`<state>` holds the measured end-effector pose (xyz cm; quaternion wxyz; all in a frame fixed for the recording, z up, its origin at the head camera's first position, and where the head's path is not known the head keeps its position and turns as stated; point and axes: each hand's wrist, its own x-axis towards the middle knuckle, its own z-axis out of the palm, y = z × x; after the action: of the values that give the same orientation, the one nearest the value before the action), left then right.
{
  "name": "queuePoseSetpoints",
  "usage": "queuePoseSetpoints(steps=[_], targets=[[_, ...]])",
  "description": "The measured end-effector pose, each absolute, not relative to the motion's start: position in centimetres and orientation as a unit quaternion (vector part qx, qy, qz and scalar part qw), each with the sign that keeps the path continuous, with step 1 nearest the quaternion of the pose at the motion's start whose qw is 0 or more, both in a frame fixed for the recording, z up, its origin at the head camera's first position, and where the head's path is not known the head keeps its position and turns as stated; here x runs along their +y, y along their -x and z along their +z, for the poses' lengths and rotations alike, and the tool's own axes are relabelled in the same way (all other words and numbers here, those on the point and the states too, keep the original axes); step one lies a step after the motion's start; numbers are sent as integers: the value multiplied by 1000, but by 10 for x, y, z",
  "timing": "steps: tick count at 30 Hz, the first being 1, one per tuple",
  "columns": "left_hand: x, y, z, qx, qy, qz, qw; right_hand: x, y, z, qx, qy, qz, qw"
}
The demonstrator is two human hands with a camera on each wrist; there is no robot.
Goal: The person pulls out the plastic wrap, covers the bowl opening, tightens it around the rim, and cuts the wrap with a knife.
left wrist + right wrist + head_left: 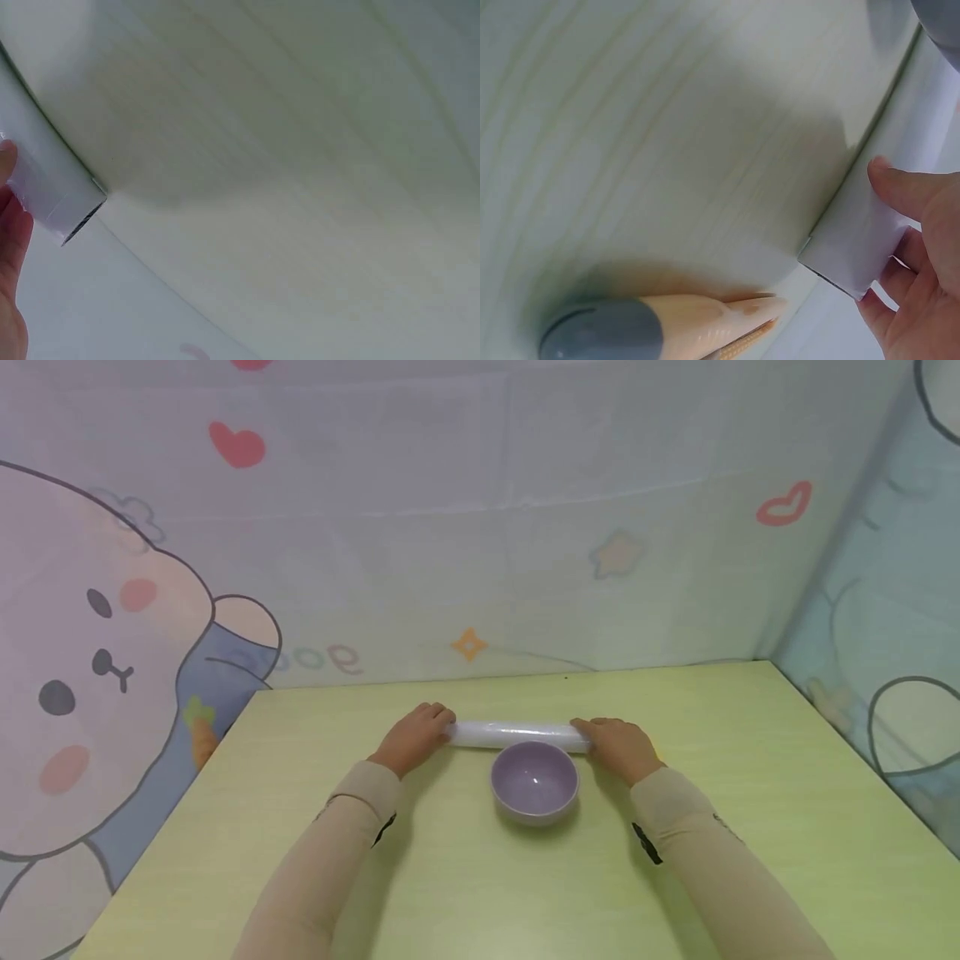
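Observation:
A glossy white roll of cling film [517,735] lies crosswise on the table, just behind a lilac bowl [535,783]. My left hand [416,739] holds its left end. At the other end, my right hand [618,747] grips the roll between the thumb and curled fingers, as the right wrist view shows. Part of my left hand [11,240] appears at the edge of the left wrist view, beside the roll's end. The upright bowl stands between my forearms, and neither hand touches it.
Right of my right hand lies a grey and orange tool [667,328], mostly hidden in the head view; its kind is unclear. The pale wood-grain table [465,893] meets a printed cloth backdrop [390,568] at its back edge.

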<state>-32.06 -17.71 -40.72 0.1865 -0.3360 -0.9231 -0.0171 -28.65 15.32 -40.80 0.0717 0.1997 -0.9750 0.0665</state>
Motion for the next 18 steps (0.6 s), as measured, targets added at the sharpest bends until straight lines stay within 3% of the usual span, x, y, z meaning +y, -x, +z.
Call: queuePoseSetpoints(steps=[18], targets=[[-182,316,-406,-915,354,-3,195,153,281,-402,-972,-215,63,68]])
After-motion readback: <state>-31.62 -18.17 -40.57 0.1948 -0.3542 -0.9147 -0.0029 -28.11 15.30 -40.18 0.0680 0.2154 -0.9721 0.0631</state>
